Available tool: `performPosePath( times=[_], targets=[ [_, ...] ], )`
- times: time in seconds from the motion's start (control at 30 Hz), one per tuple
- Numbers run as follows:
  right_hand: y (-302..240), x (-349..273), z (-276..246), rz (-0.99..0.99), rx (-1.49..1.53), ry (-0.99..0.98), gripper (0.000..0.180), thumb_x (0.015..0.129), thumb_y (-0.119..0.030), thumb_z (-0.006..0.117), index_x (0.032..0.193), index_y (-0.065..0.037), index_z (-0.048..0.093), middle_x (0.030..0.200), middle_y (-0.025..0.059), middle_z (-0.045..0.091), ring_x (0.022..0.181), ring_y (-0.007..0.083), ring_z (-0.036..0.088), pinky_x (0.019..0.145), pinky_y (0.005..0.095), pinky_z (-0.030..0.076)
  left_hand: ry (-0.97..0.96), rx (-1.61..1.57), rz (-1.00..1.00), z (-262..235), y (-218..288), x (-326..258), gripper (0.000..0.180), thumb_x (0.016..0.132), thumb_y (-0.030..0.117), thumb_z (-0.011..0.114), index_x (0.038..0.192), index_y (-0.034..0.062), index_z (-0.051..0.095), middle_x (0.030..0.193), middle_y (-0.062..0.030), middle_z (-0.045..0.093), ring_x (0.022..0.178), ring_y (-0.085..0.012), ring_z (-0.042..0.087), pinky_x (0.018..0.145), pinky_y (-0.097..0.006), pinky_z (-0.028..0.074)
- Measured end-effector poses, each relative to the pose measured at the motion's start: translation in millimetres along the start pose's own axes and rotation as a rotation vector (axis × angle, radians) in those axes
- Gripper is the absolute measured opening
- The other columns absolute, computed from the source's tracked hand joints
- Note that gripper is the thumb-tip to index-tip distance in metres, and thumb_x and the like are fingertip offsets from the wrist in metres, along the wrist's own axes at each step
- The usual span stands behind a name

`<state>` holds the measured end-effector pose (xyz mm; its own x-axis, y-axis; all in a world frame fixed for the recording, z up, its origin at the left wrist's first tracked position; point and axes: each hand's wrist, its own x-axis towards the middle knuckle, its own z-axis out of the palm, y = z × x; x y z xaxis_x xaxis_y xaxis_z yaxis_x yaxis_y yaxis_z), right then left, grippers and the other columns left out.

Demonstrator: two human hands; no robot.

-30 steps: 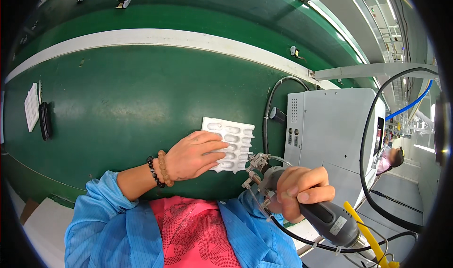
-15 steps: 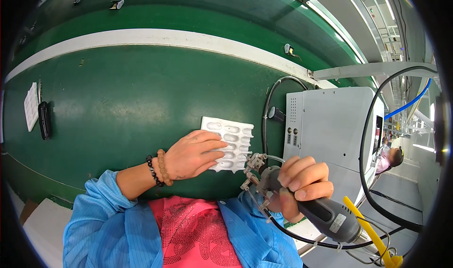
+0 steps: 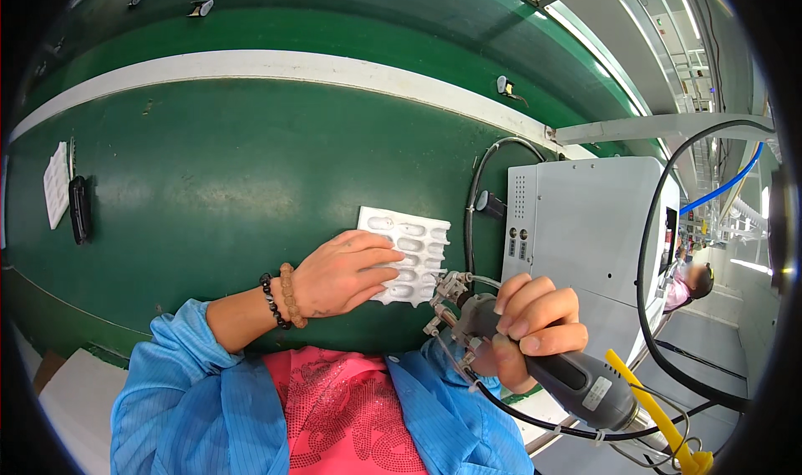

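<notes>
A white moulded tray (image 3: 413, 243) with several oval pockets lies on the green belt (image 3: 251, 166). My left hand (image 3: 342, 273) rests flat on its near left part, fingers spread over the pockets. My right hand (image 3: 530, 329) grips a grey powered hand tool (image 3: 576, 383) by its handle. The tool's metal head (image 3: 447, 304), with small tubes and wires on it, points toward the tray's near right corner and hovers just beside it. A black cable runs from the tool's rear.
A grey metal control box (image 3: 585, 233) stands right of the tray, with black cables (image 3: 476, 191) looping around it. At the far left of the belt lie a black bar (image 3: 78, 209) and a white strip (image 3: 56, 184). Another person (image 3: 689, 283) sits far right.
My right hand with the tool has shifted slightly, its head staying near the tray's corner. My left hand stays on the tray.
</notes>
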<state>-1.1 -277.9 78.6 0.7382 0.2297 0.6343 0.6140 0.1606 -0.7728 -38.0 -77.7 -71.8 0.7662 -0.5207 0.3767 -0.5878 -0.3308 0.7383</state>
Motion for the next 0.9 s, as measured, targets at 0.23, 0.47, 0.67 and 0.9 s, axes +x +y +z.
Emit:
performPosePath(
  times=[0.23,0.47,0.67,0.9],
  targets=[
    [1,-1,0,0.008,0.019,-0.001,0.027,0.074,0.009,0.076,0.086,-0.008,0.059,0.082,0.0081,0.059,0.063,0.0197,0.058,0.056,0.0333,0.049,-0.001,-0.005,-0.015,-1,0,-1,0.03,0.079,0.013,0.072,0.108,0.0068,0.068,0.128,-0.0062,0.061,0.12,-0.0265,0.056,0.099,-0.043,0.045],
    [4,-1,-3,-0.029,0.033,-0.03,0.028,0.071,0.008,0.077,0.086,-0.008,0.06,0.083,0.0082,0.06,0.064,0.0199,0.059,0.055,0.0326,0.047,-0.006,0.004,0.001,0,1,1,0.031,0.078,0.013,0.073,0.108,0.0068,0.068,0.127,-0.0063,0.061,0.119,-0.0267,0.056,0.098,-0.043,0.045],
    [4,-1,-6,-0.045,0.03,-0.036,0.03,0.07,0.008,0.077,0.087,-0.008,0.059,0.083,0.0074,0.06,0.065,0.0198,0.06,0.057,0.0333,0.047,0.025,0.058,0.023,-1,3,2,0.028,0.08,0.013,0.073,0.107,0.0071,0.069,0.125,-0.0072,0.062,0.118,-0.0286,0.057,0.097,-0.044,0.047],
    [-4,-3,-14,-0.029,0.019,-0.045,0.032,0.068,0.01,0.075,0.087,-0.01,0.059,0.086,0.0066,0.06,0.066,0.0187,0.059,0.058,0.031,0.047,0.155,0.206,0.16,-42,-14,66,0.022,0.08,0.01,0.072,0.101,0.0057,0.068,0.12,-0.0105,0.064,0.114,-0.0327,0.058,0.096,-0.046,0.048]
  ],
)
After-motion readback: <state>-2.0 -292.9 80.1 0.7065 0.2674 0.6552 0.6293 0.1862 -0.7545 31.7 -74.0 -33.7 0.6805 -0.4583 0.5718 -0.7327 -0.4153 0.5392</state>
